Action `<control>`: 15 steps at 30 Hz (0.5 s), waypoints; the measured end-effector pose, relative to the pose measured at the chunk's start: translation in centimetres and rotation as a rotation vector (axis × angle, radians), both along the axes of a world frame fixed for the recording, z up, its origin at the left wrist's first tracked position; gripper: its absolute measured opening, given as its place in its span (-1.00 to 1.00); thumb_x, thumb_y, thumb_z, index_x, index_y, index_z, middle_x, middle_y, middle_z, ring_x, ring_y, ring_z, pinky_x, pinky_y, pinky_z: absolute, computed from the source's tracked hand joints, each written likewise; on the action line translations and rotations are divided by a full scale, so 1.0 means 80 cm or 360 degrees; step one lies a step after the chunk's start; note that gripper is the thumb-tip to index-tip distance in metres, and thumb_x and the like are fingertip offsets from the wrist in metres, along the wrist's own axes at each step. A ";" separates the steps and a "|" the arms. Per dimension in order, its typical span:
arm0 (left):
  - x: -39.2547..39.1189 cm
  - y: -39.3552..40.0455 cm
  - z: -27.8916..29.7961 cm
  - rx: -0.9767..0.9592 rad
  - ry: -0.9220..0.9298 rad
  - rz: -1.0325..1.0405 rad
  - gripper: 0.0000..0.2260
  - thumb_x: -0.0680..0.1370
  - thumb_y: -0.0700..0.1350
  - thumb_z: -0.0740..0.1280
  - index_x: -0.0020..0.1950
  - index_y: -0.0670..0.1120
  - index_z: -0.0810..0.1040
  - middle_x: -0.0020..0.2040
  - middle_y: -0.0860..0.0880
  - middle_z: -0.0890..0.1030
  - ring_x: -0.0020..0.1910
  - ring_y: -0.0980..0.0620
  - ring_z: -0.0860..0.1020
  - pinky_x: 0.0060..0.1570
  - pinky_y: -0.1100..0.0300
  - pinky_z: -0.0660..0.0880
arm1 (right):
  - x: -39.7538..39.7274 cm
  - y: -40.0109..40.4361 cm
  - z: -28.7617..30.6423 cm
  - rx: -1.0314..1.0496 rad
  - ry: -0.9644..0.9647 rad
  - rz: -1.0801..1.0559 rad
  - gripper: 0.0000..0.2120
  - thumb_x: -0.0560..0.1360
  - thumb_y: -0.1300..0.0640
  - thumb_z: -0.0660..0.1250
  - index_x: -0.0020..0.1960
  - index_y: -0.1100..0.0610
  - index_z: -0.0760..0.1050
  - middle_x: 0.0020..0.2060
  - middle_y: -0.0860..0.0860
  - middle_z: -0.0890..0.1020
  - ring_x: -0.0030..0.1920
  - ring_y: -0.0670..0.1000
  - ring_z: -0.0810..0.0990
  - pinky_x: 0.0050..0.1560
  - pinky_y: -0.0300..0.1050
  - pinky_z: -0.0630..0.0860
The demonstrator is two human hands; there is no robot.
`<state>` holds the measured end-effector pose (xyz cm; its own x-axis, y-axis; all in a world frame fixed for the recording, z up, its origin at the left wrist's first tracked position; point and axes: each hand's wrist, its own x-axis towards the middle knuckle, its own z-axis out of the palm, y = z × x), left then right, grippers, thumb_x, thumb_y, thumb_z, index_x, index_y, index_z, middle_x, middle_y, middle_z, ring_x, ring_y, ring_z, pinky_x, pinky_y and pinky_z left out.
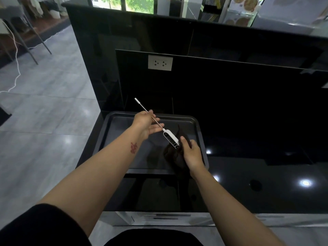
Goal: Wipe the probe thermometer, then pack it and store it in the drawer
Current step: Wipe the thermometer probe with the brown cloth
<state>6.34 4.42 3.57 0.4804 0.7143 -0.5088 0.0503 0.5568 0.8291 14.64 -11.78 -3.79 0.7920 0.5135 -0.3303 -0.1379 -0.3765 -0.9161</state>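
The probe thermometer point(170, 138) has a white body with a small display and a long thin metal probe ending in a white tip cap at the upper left. It is held in the air above a dark tray point(113, 137). My right hand point(192, 154) grips the lower end of the white body together with a dark cloth point(174, 158) that hangs under it. My left hand point(146, 124) is around the middle of the metal probe, fingers loosely spread along it.
The tray lies on a glossy black counter point(248, 174) with ceiling lights reflected in it. A black wall panel with a white double socket point(160, 63) stands behind. A pale drawer front point(159, 218) shows below the counter edge. Grey tiled floor lies to the left.
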 end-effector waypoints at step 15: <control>0.008 -0.012 0.014 0.0183 -0.0093 -0.0202 -0.76 0.71 -0.11 0.07 0.02 -0.20 0.45 -0.01 -0.17 0.64 -0.15 -0.16 0.67 -0.19 0.00 0.65 | 0.006 -0.004 0.016 0.0160 0.0413 0.0090 -0.67 0.58 -0.10 0.29 0.14 0.15 0.57 -0.05 0.10 0.69 -0.02 0.08 0.68 -0.06 -0.10 0.57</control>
